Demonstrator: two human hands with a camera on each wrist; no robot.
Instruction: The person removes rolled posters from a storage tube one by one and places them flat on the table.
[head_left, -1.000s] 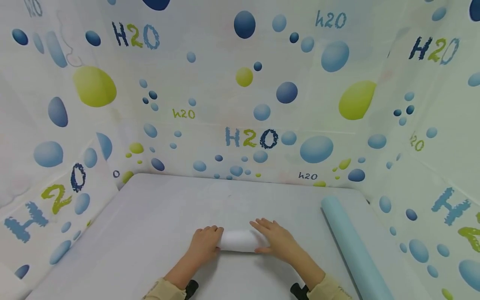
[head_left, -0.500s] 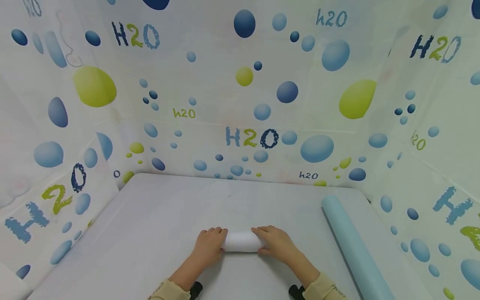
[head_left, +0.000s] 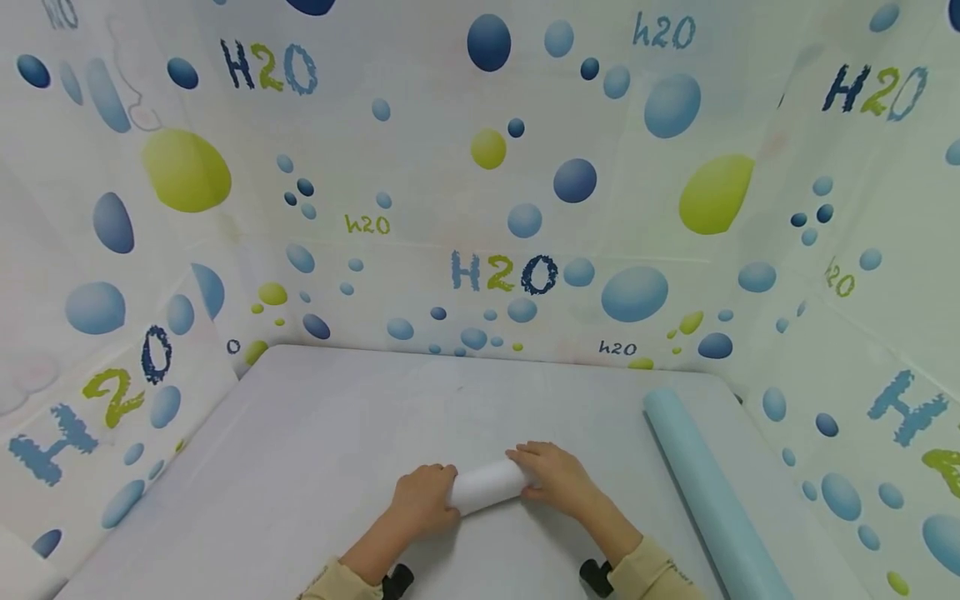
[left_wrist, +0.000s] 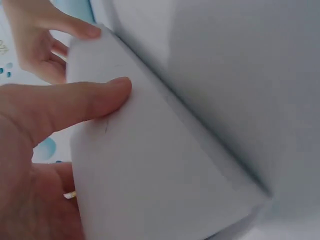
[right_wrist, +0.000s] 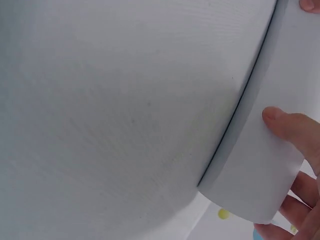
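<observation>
A roll of white paper (head_left: 489,487) lies between both hands above the white tabletop, its right end slanting away from me. My left hand (head_left: 423,504) grips its left end, thumb on the near side and fingers curled over the far side. At the other end, my right hand (head_left: 558,479) holds the roll the same way. The left wrist view shows the thumb (left_wrist: 112,95) pressed along the paper; those fingers are mostly hidden behind it. In the right wrist view the thumb (right_wrist: 285,122) lies on the roll (right_wrist: 250,175), with fingertips showing behind its rim.
A long pale blue roll (head_left: 712,492) lies on the white table (head_left: 322,417) to the right, running front to back. Walls printed with bubbles and "H2O" lettering (head_left: 502,273) enclose the table at the back and both sides. Dark wrist cameras (head_left: 596,577) show below both hands.
The right hand has closed in on the roll's right end from a looser hold. The roll has turned from level to slanted, its right end now farther away and its left end nearer.
</observation>
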